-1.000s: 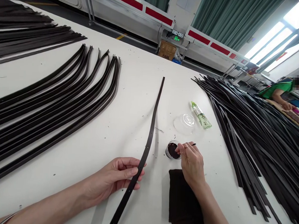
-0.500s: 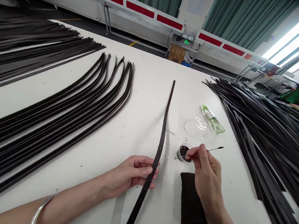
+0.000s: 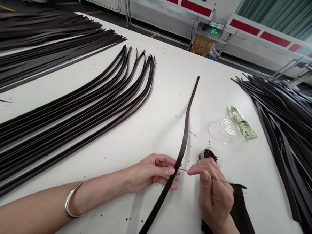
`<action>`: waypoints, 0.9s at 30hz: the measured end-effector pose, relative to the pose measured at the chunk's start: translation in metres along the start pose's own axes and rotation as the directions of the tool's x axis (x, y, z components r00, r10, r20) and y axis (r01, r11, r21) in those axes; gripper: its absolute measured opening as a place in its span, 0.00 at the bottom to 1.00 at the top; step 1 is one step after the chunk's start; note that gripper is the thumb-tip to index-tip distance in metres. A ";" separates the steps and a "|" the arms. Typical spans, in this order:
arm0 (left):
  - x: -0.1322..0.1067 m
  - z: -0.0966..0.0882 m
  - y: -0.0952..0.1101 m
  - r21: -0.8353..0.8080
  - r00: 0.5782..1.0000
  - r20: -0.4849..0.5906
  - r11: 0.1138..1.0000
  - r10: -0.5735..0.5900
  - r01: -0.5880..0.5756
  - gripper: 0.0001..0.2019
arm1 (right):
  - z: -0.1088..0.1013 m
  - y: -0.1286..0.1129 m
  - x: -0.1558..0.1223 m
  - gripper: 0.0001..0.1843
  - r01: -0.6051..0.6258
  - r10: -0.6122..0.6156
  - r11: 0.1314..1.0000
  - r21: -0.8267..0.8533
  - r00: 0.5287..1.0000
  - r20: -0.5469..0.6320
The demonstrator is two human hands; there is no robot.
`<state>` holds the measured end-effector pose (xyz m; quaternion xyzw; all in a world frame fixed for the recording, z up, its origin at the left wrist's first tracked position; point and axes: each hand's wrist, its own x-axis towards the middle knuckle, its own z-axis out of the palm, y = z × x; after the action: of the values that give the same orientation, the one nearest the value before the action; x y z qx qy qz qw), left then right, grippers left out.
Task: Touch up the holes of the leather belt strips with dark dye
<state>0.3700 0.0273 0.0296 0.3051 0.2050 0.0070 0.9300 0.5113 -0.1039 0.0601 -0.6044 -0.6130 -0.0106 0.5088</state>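
Observation:
My left hand [image 3: 153, 172] pinches a long dark leather strap [image 3: 184, 139] near its lower third, holding it on edge above the white table [image 3: 156, 106]. My right hand [image 3: 212, 193] grips a thin metal applicator stick [image 3: 222, 181] between thumb and fingers. The stick's tip touches the strap's edge just beside my left thumb. A small round pot of dark paste [image 3: 208, 155] sits right behind my right hand. A dark cloth [image 3: 241, 219] lies under my right wrist.
A clear plastic lid [image 3: 222, 130] and a small green bottle [image 3: 243, 127] lie beyond the pot. Several dark straps [image 3: 75, 102] fan out on the left, more [image 3: 44, 44] farther back. A big heap of straps [image 3: 289, 120] fills the right side.
My right hand has drawn the stick out of the paste pot and moved it left to the strap's edge. The camera view has shifted left and down; my left hand keeps its hold.

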 end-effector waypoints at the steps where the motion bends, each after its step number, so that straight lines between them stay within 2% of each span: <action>1: 0.000 0.000 0.000 0.000 1.000 -0.001 1.000 0.001 -0.001 0.08 | 0.001 0.000 0.000 0.15 0.009 -0.009 1.000 -0.003 1.000 0.003; 12: 0.000 0.000 0.000 0.019 1.000 0.006 1.000 0.005 -0.005 0.07 | 0.002 0.001 -0.002 0.15 0.032 -0.032 0.999 -0.012 0.999 0.013; 20: 0.000 0.000 0.001 0.038 0.997 0.068 0.999 0.021 -0.023 0.06 | 0.005 -0.001 0.001 0.15 0.082 -0.082 0.996 -0.028 0.996 0.029; 27: 0.001 -0.001 0.000 0.026 0.999 0.037 1.000 0.015 -0.016 0.06 | 0.006 -0.004 0.002 0.13 0.088 -0.085 0.992 -0.089 0.996 0.036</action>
<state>0.3703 0.0274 0.0285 0.3187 0.1857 0.0059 0.9295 0.5051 -0.0999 0.0613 -0.5997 -0.6456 -0.0508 0.4702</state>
